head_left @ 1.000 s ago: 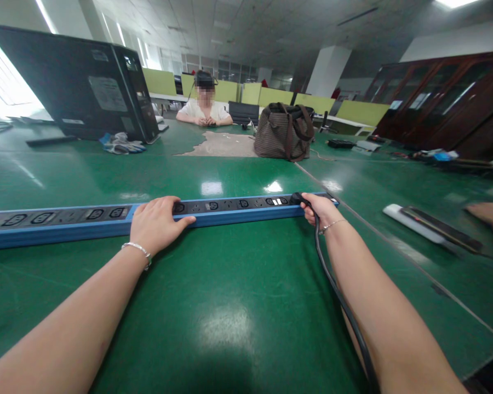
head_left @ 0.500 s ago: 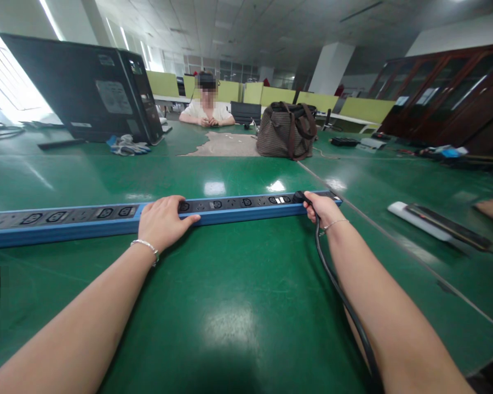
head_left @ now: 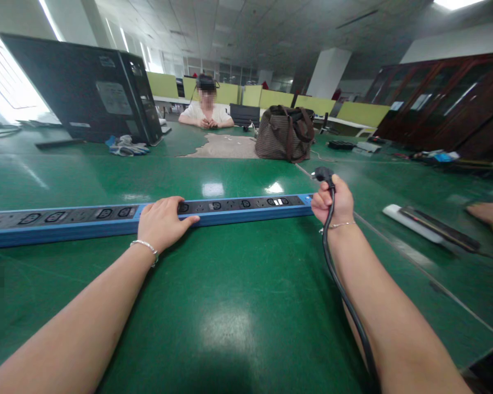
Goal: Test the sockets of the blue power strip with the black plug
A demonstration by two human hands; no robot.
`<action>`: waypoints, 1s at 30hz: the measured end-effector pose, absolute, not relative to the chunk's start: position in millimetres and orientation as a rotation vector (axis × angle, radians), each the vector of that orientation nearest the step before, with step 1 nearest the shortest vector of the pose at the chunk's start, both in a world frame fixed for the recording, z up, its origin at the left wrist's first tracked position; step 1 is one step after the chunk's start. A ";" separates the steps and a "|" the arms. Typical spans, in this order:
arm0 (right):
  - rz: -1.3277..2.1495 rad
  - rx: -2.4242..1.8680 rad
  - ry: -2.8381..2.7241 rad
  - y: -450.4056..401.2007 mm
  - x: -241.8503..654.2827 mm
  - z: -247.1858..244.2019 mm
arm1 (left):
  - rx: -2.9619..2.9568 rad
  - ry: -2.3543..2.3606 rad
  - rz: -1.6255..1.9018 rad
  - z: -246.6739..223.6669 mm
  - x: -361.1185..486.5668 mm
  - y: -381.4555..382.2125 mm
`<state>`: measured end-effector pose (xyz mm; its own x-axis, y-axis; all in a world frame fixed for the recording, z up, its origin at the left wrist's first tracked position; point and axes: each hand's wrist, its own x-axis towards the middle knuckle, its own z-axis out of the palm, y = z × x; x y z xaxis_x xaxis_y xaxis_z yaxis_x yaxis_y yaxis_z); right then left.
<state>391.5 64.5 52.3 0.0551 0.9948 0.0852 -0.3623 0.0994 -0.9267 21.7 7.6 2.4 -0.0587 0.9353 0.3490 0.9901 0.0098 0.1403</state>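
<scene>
A long blue power strip point(head_left: 238, 216) with a row of black sockets lies across the green table. My left hand point(head_left: 162, 221) rests over the strip near its middle, thumb spread along the front side and fingers over the top, gripping it. Near the strip's right end, my right hand point(head_left: 334, 201) is closed around a black plug point(head_left: 324, 174). The plug is raised clear of the sockets, its metal pins pointing left. Its black cable point(head_left: 340, 284) runs down along my right forearm.
A black computer case point(head_left: 86, 90) and gloves point(head_left: 127, 146) are at the back left. A brown bag point(head_left: 285, 133) stands behind the strip. Across the table point(head_left: 230, 328) sits a person point(head_left: 207, 112). A white and black device point(head_left: 429, 225) and another person's hand point(head_left: 491, 216) are right.
My right hand has pulled the black plug out of the strip's right end and lifted it up and to the right. My left hand has stayed on the strip.
</scene>
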 end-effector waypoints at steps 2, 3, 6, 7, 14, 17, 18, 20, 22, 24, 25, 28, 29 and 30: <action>1.330 -0.817 -0.941 62.5 386.8 61.2 | -2.038 -2.107 -0.523 2.3 22.1 7.5; 1.374 -0.832 -0.933 61.6 381.2 62.6 | -2.037 -2.106 -0.522 2.2 22.2 7.6; 1.499 -0.987 -0.919 60.3 355.7 55.8 | -2.032 -2.108 -0.516 1.7 21.9 8.0; 1.524 -1.044 -0.928 60.3 346.4 51.5 | -2.029 -2.109 -0.516 1.4 21.6 8.2; 1.575 -1.224 -1.027 58.4 309.3 37.8 | -2.030 -2.081 -0.536 0.3 20.8 8.3; 1.560 -1.274 -1.048 56.4 303.8 36.8 | -2.027 -2.081 -0.540 0.5 21.2 8.1; 1.548 -1.286 -1.056 55.8 302.3 36.4 | -2.026 -2.080 -0.542 0.5 21.2 8.1; 1.515 -1.312 -1.071 54.7 299.3 35.8 | -2.026 -2.076 -0.543 0.3 21.2 8.4; 1.485 -1.338 -1.080 53.7 296.7 36.2 | -2.027 -2.080 -0.544 0.1 21.0 8.8; 1.469 -1.363 -1.076 52.6 294.1 37.3 | -2.031 -2.086 -0.547 -0.2 20.7 9.1; 1.464 -1.373 -1.070 52.1 292.8 37.8 | -2.032 -2.087 -0.549 -0.2 20.7 9.1; 1.457 -1.407 -1.058 51.1 288.2 37.5 | -2.038 -2.085 -0.548 -0.5 20.5 9.0; 1.448 -1.420 -1.057 50.9 286.6 36.7 | -2.038 -2.083 -0.547 -0.6 20.4 9.0; 1.435 -1.435 -1.058 50.7 284.9 35.6 | -2.038 -2.080 -0.546 -0.6 20.4 8.9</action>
